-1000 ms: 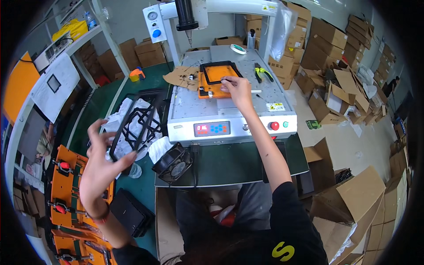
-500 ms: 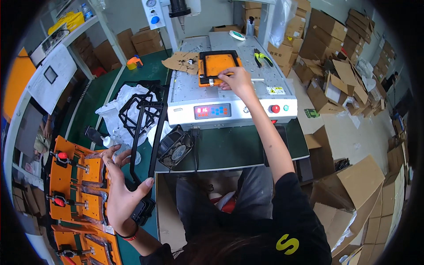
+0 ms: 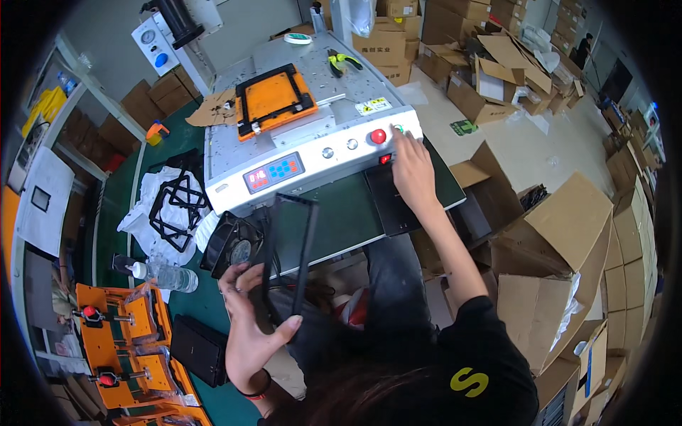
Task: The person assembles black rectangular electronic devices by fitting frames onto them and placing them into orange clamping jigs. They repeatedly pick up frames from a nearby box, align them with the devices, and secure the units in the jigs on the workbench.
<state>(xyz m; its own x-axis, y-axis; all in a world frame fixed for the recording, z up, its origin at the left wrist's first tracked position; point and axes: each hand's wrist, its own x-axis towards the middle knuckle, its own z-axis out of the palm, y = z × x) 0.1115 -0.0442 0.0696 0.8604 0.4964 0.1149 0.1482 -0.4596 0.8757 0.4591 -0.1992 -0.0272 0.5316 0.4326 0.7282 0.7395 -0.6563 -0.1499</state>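
Observation:
My left hand (image 3: 249,337) holds a thin black rectangular frame (image 3: 307,248) upright between thumb and fingers, beside a black cooling fan (image 3: 231,245). My right hand (image 3: 414,170) is empty, its fingers extended over the green button (image 3: 398,130) at the right end of the machine's front panel; the fingertips partly hide the button. Left of it are a red round button (image 3: 378,136) and two silver buttons. On the grey machine bed (image 3: 256,60) lies an orange fixture plate (image 3: 268,105) with another black frame on it.
Green-handled pliers (image 3: 343,62) and a cardboard scrap (image 3: 212,108) lie on the bed. Several black frames (image 3: 177,206) rest on white cloth at left, near a clear bottle (image 3: 167,275) and orange clamp fixtures (image 3: 106,341). Cardboard boxes (image 3: 561,241) crowd the right side.
My right hand has left the orange fixture and moved right to the green button. The view has swung to the right. My left hand still holds the black frame.

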